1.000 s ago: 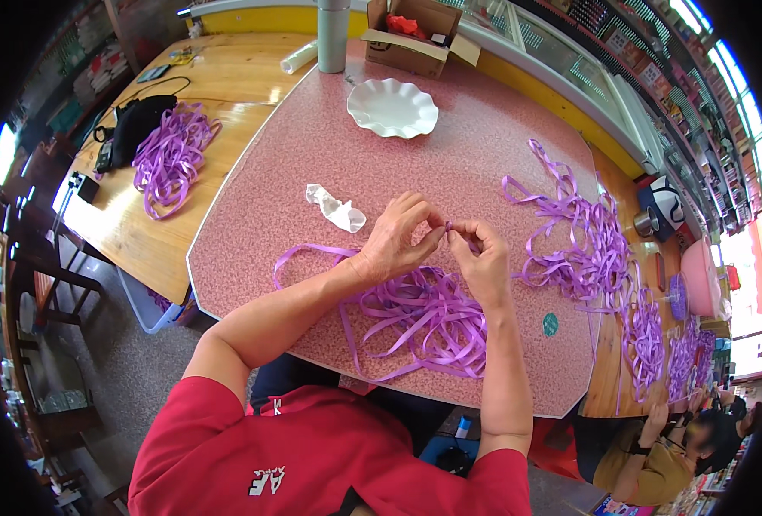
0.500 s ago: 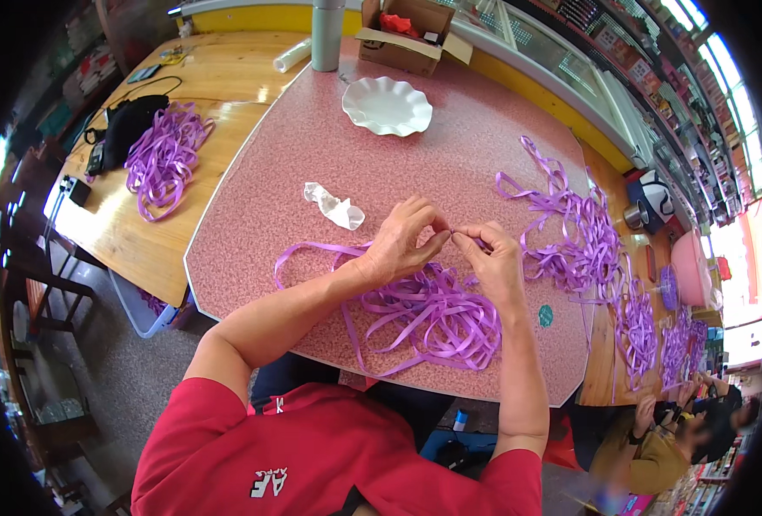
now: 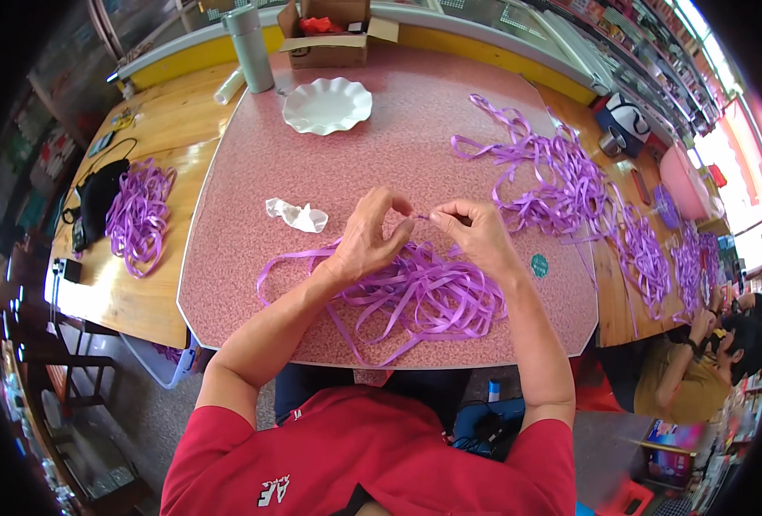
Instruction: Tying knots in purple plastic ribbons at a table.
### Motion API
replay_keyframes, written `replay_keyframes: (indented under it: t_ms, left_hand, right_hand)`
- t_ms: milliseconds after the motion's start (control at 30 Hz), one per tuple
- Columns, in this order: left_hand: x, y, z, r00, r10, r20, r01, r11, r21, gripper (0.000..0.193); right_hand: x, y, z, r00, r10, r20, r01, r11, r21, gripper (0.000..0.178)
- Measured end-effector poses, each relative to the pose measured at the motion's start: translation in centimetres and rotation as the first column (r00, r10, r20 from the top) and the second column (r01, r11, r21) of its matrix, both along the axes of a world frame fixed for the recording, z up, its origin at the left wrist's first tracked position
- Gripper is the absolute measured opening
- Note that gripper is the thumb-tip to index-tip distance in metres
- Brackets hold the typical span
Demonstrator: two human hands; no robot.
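Note:
Over the near middle of the pink speckled table (image 3: 252, 181), my left hand (image 3: 368, 232) and my right hand (image 3: 477, 234) face each other, fingertips a small gap apart. A short dark purple piece of ribbon (image 3: 423, 217) spans that gap. My right thumb and forefinger pinch one end of it. The left fingers are curled toward the other end, their tips partly hidden. Beneath both hands lies a loose heap of purple ribbon (image 3: 437, 297), with loops trailing left toward my forearm. A crumpled white tissue (image 3: 298, 215) rests left of my left hand.
A scalloped white plate (image 3: 327, 106), a pale green flask (image 3: 250, 52) and an open cardboard box (image 3: 329, 52) stand at the back. More purple ribbon lies on the right (image 3: 553, 185) and on the wooden table at left (image 3: 140, 215). Another person (image 3: 690, 370) sits at right.
The view has shifted, so the table and things on it appear turned and further left. My hands stay at the ribbon; the gap between their fingertips has widened slightly.

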State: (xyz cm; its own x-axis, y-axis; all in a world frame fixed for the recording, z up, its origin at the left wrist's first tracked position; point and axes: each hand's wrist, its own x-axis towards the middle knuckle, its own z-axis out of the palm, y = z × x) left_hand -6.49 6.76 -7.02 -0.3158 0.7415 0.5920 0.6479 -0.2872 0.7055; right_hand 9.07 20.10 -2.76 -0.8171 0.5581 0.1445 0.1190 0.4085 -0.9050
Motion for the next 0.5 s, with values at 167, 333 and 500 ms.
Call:
replay_keyframes:
  t_ms: [167,333,500]
  left_hand:
    - [1.6,-0.1,2.2,0.965,0.003,-0.260,0.005,0.999,0.032,0.017]
    - [0.6,-1.7,3.1,0.832,-0.109,-0.544,0.081,0.994,-0.076,0.013]
    - [-1.3,-5.5,6.2,0.788,-0.538,-0.300,0.379,0.807,-0.454,0.012]
  right_hand:
    - [1.4,-0.6,1.1,0.999,0.005,0.054,-0.012,0.991,0.130,0.016]
    - [2.2,-3.2,2.2,0.998,-0.023,0.063,0.011,0.984,0.176,0.014]
    - [3.2,-5.3,1.5,0.973,0.210,-0.091,-0.156,0.901,0.406,0.016]
